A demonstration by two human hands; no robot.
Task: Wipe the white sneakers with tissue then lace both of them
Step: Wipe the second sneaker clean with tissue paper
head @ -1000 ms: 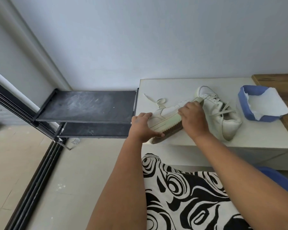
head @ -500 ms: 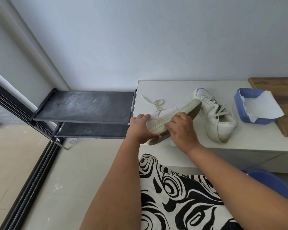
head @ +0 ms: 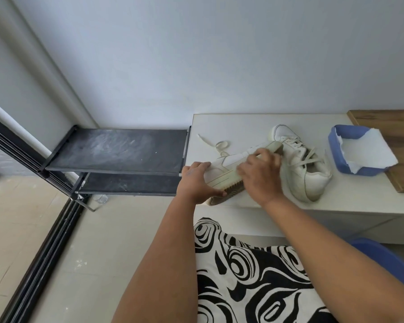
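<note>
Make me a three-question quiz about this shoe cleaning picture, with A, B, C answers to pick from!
1. Where is the laced shoe?
A. On the white table, right of the held shoe
B. On the black rack
C. On the floor

2. What colour is the tissue box?
A. Red
B. Blue
C. Green

3. What is the left hand doing?
A. Hanging loose
B. Lying flat on the table
C. Gripping the held shoe

Answers:
1. A, it lies on the table, between the held shoe and the box.
2. B, its rim is blue, with white tissue sticking out.
3. C, its fingers and thumb curl round one end of the shoe, while the right hand is on the shoe's side.
</note>
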